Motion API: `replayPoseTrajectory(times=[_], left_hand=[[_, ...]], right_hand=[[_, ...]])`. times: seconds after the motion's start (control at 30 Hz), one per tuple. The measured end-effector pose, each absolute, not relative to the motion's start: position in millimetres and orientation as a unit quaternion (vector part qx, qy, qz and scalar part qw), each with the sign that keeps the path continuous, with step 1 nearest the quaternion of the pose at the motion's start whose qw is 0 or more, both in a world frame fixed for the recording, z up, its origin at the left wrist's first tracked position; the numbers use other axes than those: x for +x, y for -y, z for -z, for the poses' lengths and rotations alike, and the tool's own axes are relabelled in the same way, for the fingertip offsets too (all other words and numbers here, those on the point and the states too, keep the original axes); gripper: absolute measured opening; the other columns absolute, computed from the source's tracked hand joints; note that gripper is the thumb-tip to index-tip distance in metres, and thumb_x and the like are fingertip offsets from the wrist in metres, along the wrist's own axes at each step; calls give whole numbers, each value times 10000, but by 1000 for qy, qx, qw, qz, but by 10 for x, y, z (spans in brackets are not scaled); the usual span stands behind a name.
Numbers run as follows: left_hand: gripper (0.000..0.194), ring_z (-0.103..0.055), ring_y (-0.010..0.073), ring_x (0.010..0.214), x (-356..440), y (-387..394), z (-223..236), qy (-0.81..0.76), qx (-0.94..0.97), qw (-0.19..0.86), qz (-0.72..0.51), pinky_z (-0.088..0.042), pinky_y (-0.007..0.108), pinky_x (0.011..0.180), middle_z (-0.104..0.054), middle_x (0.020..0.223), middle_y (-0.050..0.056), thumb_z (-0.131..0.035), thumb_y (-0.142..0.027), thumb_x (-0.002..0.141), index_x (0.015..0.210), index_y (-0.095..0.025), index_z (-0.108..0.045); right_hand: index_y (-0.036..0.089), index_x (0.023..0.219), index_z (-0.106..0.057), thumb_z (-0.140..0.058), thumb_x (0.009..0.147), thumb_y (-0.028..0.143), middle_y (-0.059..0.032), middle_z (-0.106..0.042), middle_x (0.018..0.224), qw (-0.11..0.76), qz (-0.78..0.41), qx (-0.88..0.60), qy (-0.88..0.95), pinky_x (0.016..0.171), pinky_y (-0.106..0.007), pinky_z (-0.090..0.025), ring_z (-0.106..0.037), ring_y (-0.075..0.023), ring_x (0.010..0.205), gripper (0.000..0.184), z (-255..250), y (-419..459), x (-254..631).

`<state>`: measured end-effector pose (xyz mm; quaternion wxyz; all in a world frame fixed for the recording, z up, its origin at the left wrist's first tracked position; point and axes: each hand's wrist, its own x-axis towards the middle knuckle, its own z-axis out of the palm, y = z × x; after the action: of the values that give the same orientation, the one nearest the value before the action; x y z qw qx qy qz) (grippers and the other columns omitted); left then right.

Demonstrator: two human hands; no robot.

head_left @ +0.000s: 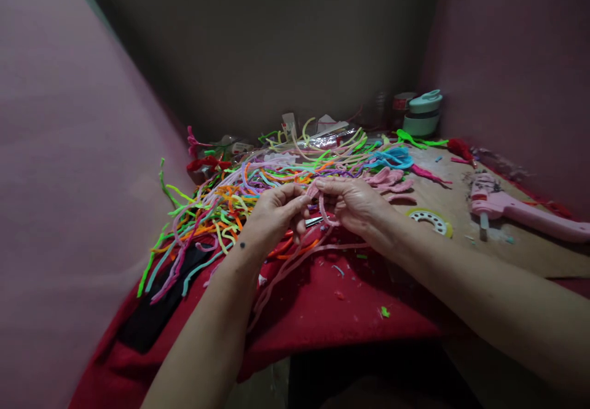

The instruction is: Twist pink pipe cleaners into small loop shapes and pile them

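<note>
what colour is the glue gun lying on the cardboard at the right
The plastic glue gun is pale pink, seen best in the head view.

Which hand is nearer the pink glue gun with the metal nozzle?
Right hand: left of the pink glue gun. The left hand is farther left.

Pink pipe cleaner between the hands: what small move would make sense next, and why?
I'd probably ease the drooping strand up toward the folded part with the right hand. Both the left hand and the right pinch the pink pipe cleaner near its fold, while that strand curves loosely below their fingertips.
</note>
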<state>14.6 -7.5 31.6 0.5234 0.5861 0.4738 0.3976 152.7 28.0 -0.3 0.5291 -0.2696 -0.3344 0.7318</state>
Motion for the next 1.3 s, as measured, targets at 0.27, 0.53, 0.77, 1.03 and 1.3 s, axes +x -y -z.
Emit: replayPoseTrajectory(times=[0.27,0.53,0.77,1.03,1.3], left_hand=[[176,-512,82,381,146,37,-263,-440,557,561,-427,-436,194,314,-584,596,-17,-631,-267,714,754,-140,-517],[203,-485,94,309,77,-12,-276,-474,574,459,-484,-403,190,307,-568,450,-24,-602,-308,741,697,-148,-486],[201,-483,85,308,115,30,-318,-501,586,421,-478,-402,184,307,-554,439,-39,-622,-304,717,688,-146,-502],[134,-564,98,423,90,10,-318,-468,573,457,-494,-466,206,368,-624,597,-2,-596,-218,715,746,-131,-499],[161,-543,105,372,186,61,-275,-475,595,434,-482,-451,207,342,-597,524,-15,-623,-250,717,754,-136,-515]], right_hand=[[125,617,-635,-712,562,162,1,-602,579,558,-684,-253,396,535,-244,-376,-496,-87,508,102,21,-303,1540],[136,626,-650,-695,615,243,6,-603,596,462,-618,-318,550,606,-260,-374,-502,-93,563,116,-28,-204,1550],[156,534,-540,-657,629,194,45,-510,498,423,-558,-358,618,488,-237,-280,-400,-65,459,156,3,-183,1508],[156,674,-542,-607,719,217,-3,-622,642,545,-634,-207,509,542,-251,-410,-528,-92,524,100,-107,-153,1542],[148,673,-538,-662,664,210,-11,-639,635,535,-697,-200,433,524,-241,-422,-544,-91,515,138,-34,-257,1554]])
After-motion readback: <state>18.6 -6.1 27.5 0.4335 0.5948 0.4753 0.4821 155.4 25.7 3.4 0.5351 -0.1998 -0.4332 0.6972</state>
